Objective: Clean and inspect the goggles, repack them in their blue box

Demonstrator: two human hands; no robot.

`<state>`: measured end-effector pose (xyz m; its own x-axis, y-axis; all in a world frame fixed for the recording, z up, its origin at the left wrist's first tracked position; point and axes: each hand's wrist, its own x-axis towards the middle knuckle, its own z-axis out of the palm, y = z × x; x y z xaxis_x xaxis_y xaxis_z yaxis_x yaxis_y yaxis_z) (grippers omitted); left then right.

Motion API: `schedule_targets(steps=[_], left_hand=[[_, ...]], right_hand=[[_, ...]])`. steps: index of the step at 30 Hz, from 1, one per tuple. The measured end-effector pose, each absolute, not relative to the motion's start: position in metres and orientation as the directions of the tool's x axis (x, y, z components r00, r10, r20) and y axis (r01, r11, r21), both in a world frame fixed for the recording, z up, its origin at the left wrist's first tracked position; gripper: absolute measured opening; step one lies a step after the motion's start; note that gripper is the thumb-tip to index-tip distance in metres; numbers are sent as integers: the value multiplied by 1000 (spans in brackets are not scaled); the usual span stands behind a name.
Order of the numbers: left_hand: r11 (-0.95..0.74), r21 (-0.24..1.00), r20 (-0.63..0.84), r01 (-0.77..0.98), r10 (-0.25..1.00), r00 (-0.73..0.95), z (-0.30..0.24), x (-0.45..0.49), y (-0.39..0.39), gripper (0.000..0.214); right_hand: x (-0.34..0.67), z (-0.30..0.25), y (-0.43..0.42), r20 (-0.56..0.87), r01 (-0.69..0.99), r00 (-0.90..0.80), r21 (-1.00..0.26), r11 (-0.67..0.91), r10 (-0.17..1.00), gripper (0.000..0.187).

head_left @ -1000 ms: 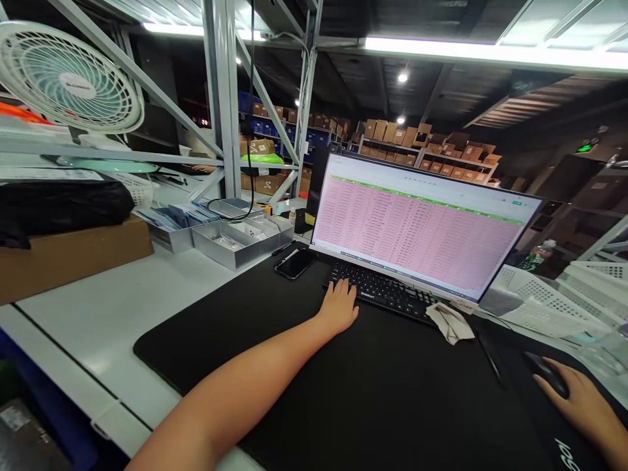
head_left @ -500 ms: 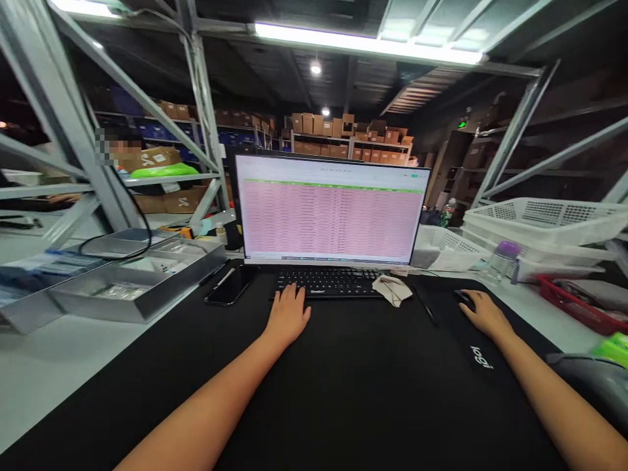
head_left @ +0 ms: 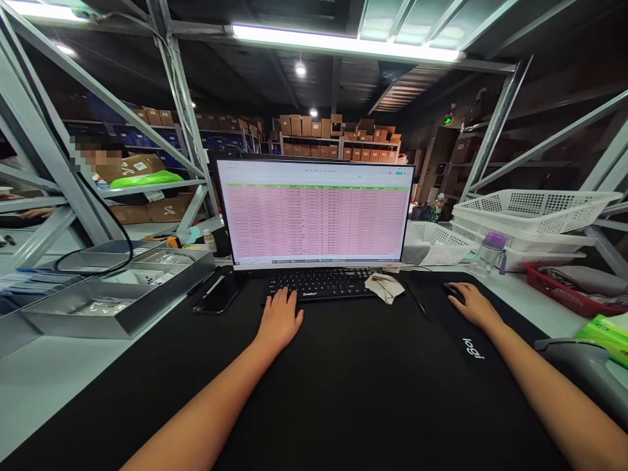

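Observation:
My left hand lies flat on the black desk mat, its fingers stretched onto the left end of the black keyboard. My right hand curves over a black mouse at the right of the mat. Straight ahead stands a monitor showing a pink table with a green header row. A crumpled cloth lies by the keyboard's right end. A black phone rests left of the keyboard.
Grey metal trays with small bags stand at the left. White perforated baskets, a purple-capped bottle and a red basket fill the right. Metal rack posts frame the desk. A person sits behind the left rack. Cardboard boxes line far shelves.
My view has swung from the left to face the monitor squarely. Both hands keep their places on the keyboard and the mouse.

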<state>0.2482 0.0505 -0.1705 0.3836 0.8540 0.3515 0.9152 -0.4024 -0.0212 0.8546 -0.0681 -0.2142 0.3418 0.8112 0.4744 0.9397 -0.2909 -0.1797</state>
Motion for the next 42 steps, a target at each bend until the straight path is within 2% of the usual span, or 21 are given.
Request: schedule_targets(steps=[8,14,27,42], left_hand=[[-401,-22,334,916,861,385,-167,249,48,57],[-387,-32,315,921,871,377,-164,249,45,57],[-393,-14,328,920,867,375,-166,250,47,58],[-388,-30,309,921,873,378,-163,250,45,58]], right_hand=[[861,-219,-66,485,945,327,-176,-276,811,56],[851,-212,-67,505,942,336,-197,-272,795,49],[851,-212,-68,496,941,338,-192,-278,800,53],[850,-210,-70,490,942,334,-192,-274,805,48]])
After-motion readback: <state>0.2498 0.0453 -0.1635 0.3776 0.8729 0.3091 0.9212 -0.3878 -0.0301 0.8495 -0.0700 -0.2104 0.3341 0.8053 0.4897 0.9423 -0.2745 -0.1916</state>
